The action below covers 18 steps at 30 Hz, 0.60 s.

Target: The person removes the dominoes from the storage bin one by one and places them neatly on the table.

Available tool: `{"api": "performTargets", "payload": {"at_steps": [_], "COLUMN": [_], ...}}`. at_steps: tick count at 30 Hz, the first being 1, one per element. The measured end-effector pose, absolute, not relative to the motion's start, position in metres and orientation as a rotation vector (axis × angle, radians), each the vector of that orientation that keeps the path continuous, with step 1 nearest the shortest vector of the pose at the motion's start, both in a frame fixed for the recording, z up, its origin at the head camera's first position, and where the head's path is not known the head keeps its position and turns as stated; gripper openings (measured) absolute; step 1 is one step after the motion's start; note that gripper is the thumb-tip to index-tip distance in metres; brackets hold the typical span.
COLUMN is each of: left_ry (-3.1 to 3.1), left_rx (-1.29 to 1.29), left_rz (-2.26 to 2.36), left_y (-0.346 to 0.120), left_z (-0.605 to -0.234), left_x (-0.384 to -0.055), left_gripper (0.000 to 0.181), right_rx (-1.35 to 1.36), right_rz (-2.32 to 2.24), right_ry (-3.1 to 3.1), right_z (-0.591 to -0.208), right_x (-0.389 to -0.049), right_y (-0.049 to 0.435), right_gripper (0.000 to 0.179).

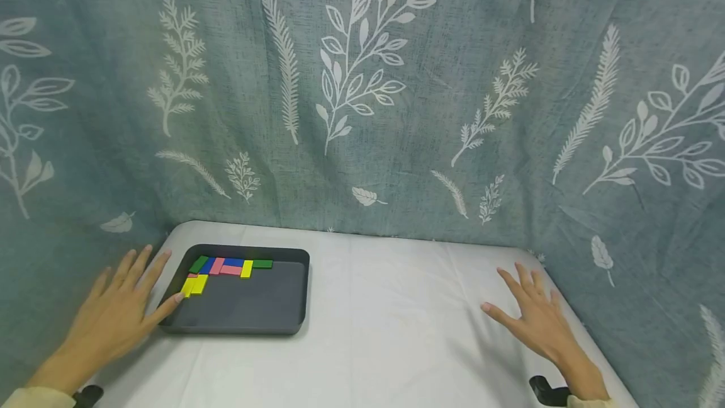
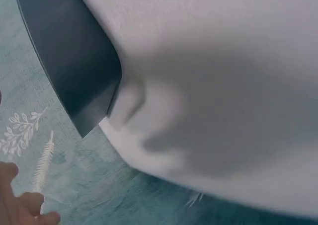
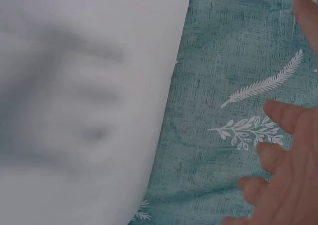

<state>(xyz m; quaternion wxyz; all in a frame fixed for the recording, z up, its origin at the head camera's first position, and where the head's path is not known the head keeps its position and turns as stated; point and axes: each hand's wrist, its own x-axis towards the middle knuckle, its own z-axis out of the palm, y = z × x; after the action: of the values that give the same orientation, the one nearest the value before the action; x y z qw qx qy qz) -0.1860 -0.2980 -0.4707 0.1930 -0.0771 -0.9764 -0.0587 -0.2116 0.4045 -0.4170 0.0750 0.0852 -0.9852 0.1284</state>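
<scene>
A dark grey tray (image 1: 249, 307) lies on the left part of the white table. Inside it, flat blocks in green, blue, pink and yellow line the back edge and the left side; a green block (image 1: 262, 264) ends the back row and a yellow block (image 1: 199, 284) lies at the left. My left hand (image 1: 116, 310) is spread beside the tray's left wall, its thumb overlapping the front left rim in the head view; contact cannot be made out. Far to the right, my right hand (image 1: 535, 320) hovers with spread fingers over the table, holding nothing.
The white tabletop (image 1: 396, 320) stretches between the tray and the right hand. Blue-green curtains (image 1: 385, 175) with white leaf prints hang behind the table and along both sides. In the left wrist view, the tray's outer wall (image 2: 74, 56) stands near the table edge.
</scene>
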Motion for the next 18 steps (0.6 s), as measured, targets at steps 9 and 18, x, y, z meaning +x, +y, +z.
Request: {"api": "performTargets", "payload": {"at_steps": [9, 18], "left_ry": [-2.749, -2.801], "left_rx": [-0.217, -0.098], "left_rz": [-0.706, -1.08], "left_y": [-0.302, -0.313], "left_z": [-0.475, -0.485], "left_x": [-0.191, -0.192], "left_gripper": [0.076, 0.073], "right_rx": [0.175, 0.19], "right_rz": [0.535, 0.838], "right_ry": [-2.977, -2.906], "right_z": [-0.425, -0.438], "right_x": [-0.214, -0.225], "right_y": [0.394, 0.374], "right_gripper": [0.076, 0.053]}}
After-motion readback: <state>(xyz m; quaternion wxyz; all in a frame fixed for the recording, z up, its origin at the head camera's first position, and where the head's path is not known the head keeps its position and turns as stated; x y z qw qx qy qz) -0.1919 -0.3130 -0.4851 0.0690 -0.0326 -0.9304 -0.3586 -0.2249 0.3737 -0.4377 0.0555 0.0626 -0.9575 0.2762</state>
